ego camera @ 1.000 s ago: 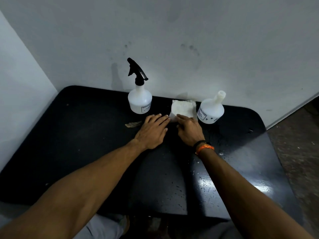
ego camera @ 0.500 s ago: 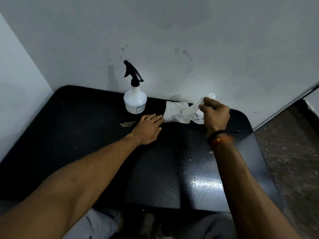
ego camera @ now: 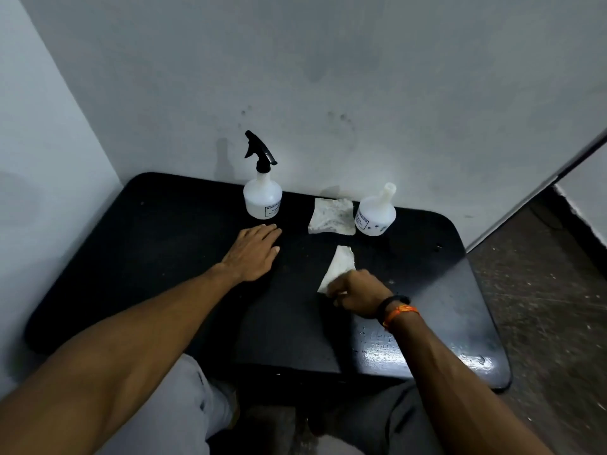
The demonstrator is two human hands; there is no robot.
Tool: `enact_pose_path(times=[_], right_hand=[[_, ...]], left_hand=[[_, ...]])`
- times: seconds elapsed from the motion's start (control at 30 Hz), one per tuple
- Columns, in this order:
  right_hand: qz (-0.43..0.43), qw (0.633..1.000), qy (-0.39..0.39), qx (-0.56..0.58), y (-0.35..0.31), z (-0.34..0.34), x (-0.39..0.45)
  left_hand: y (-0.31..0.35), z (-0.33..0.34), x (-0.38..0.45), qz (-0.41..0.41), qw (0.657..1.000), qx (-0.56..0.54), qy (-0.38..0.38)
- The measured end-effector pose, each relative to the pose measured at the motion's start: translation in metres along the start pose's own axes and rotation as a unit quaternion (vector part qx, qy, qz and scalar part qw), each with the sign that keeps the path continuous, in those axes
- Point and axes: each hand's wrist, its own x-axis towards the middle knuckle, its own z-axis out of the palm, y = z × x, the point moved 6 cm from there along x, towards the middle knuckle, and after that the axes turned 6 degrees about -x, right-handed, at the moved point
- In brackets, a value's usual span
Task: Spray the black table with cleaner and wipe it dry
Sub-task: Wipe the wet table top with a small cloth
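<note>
1. You are working on the black table (ego camera: 164,274), which is sitting pushed into the wall corner; wet droplets are shining near its front right corner, so I judge the spraying is done and the wiping step is starting.
2. Your right hand (ego camera: 358,292) is closing its fingers on a white wipe (ego camera: 340,266), pinching its near end while the rest is lying on the table's middle.
3. Your left hand (ego camera: 254,251) is resting flat with fingers spread, gripping nothing, just in front of the spray bottle (ego camera: 262,195).
4. The spray bottle is standing upright at the back edge; a stack of wipes (ego camera: 331,216) is lying beside a second white bottle (ego camera: 374,215) further right along that edge.
5. Next, you are likely needing to press the wipe flat and sweep it toward the wet front right corner, keeping clear of both bottles.
</note>
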Motion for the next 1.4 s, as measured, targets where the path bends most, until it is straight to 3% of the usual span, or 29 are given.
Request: enact_pose_path(times=[0.07, 0.27, 0.5, 0.8, 1.0, 1.2, 1.3, 1.4], right_hand=[[0.027, 1.000, 0.006, 0.002, 0.004, 0.004, 0.001], [0.083, 0.987, 0.138, 0.008, 0.016, -0.006, 0.012], [0.067, 0.990, 0.122, -0.021, 0.006, 0.029, 0.043], [0.115, 0.982, 0.137, -0.051, -0.005, 0.042, 0.077], [0.024, 0.989, 0.126, -0.073, -0.082, 0.052, 0.102], [-0.075, 0.986, 0.138, -0.062, -0.151, 0.102, 0.058], [-0.050, 0.987, 0.136, -0.075, -0.131, 0.106, 0.033], [0.028, 0.985, 0.156, -0.068, -0.086, 0.095, 0.028]], left_hand=[[-0.012, 0.002, -0.012, -0.012, 1.000, 0.007, -0.010], [-0.036, 0.010, -0.037, -0.011, 0.999, 0.037, -0.001], [-0.054, 0.012, -0.045, -0.025, 0.994, 0.101, 0.032], [-0.066, 0.020, -0.050, -0.048, 0.994, 0.081, 0.053], [-0.065, 0.017, -0.050, -0.046, 0.994, 0.069, 0.072], [-0.067, 0.018, -0.049, -0.042, 0.994, 0.059, 0.081], [-0.067, 0.018, -0.049, -0.043, 0.994, 0.058, 0.082], [-0.068, 0.017, -0.050, -0.041, 0.993, 0.061, 0.089]])
